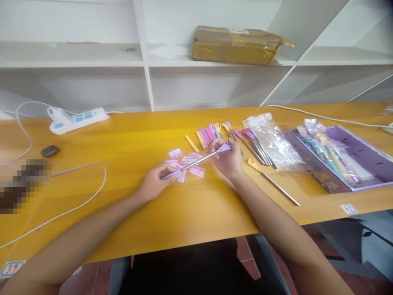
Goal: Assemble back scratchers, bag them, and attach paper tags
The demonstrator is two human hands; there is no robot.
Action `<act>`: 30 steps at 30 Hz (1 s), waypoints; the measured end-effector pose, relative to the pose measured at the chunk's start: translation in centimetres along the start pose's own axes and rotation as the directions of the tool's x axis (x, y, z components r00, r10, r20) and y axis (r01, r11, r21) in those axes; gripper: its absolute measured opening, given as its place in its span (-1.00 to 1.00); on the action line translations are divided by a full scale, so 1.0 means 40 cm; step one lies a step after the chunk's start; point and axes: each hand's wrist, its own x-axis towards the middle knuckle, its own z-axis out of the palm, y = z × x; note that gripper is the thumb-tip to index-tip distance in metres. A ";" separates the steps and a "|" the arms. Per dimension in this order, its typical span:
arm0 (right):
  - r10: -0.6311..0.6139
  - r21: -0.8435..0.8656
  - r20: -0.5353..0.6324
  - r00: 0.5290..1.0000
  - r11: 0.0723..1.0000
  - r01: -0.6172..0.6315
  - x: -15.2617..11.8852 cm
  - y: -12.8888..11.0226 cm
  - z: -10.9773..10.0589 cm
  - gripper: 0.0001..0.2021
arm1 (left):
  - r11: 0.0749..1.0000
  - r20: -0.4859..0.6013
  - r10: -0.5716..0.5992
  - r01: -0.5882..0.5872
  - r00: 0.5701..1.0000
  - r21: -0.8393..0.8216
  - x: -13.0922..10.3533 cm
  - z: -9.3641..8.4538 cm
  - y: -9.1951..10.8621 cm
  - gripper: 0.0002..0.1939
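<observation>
A purple back scratcher (pixel 199 161) with a metal rod is held slantwise above the table. My left hand (pixel 157 180) is closed around its purple handle, and my right hand (pixel 229 159) grips it near the claw-shaped head. Under the rod lie several small pink and purple printed cards (pixel 197 171). Just beyond my right hand are several coloured handles (pixel 206 136), one yellow handle (pixel 192 143) apart from them. Rods with pink and purple claw heads (pixel 259 147) lie to the right. Nearer me is a rod with a yellow claw head (pixel 278 186).
Clear plastic bags (pixel 273 143) lie beside a purple box (pixel 368 157) holding packaged back scratchers. At the left are a power strip (pixel 80 120), a white cable (pixel 102 180) and a small dark object (pixel 49 151). A taped carton (pixel 236 46) sits on the shelf behind.
</observation>
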 end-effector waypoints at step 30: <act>-0.087 -0.010 0.066 0.994 0.996 0.088 -0.018 0.020 0.022 -0.44 | 0.999 0.011 -0.035 0.035 0.999 0.002 -0.005 -0.003 -0.008 -0.73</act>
